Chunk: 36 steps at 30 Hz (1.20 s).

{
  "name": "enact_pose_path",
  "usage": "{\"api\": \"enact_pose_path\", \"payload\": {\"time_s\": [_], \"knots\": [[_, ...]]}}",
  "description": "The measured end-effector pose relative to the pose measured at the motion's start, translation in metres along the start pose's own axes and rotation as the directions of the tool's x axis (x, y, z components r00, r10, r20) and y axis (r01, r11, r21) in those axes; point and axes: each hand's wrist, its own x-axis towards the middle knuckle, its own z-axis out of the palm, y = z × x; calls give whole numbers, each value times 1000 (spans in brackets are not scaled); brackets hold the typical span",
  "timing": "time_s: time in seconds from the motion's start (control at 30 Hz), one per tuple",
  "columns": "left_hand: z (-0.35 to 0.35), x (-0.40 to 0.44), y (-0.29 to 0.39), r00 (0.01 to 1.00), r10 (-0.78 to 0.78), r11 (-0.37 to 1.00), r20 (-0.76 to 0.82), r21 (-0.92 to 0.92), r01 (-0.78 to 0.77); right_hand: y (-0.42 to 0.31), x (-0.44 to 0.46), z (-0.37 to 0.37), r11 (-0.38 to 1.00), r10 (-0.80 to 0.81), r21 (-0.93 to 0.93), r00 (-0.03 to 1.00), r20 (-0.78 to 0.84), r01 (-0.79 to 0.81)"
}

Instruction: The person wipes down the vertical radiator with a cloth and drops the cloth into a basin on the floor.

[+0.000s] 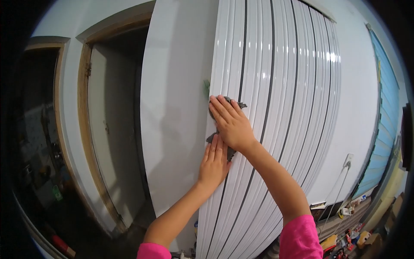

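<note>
Your right hand [233, 125], flat with fingers together, presses a dark grey cloth [231, 153] against the left edge of the glossy white ribbed panel [258, 64]; your left hand [213, 166], also flat, lies just below it on the cloth's lower part. Well to the panel's left, a small green patch [57, 193] is too blurred to read; to its right, a plug [348, 164] sits in a wall socket [350, 157].

One ribbed panel [282, 86]; two hands [233, 125] over it; two doorways [114, 125] left of it; one blind [388, 110], one socket [349, 159] right.
</note>
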Motion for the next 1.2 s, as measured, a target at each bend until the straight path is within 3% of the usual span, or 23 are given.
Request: {"api": "enact_pose_path", "payload": {"time_s": [0.23,0.43,0.6,0.63,0.8,0.87,0.9,1.0,1.2], "knots": [[5,-45,11,996,1,1000,93,1,-1,-27,-42,16,996,-47,80,999,24,45],[13,-98,13,978,35,998,207,-52,-25,-53,-87,21,947,-224,256,970,97,194],[11,-117,13,976,35,992,214,-127,-8,-59,-107,15,904,-307,336,948,83,263],[2,-102,15,977,24,986,210,-169,12,-55,-101,4,900,-219,396,974,56,180],[-20,-5,28,999,14,973,38,-231,-5,-5,-65,-29,990,-22,140,997,-78,33],[-13,25,30,996,-5,967,-89,-255,-18,12,-56,-30,992,94,-71,990,-101,-101],[-6,30,32,995,10,977,-97,-209,-30,17,-60,-23,967,238,-57,960,-147,-249],[12,29,39,994,42,997,-101,-57,-48,18,-77,-11,952,271,-112,956,-113,-283],[27,12,27,989,78,994,-127,-71,-87,8,-89,6,935,318,-121,940,-126,-332]]}}
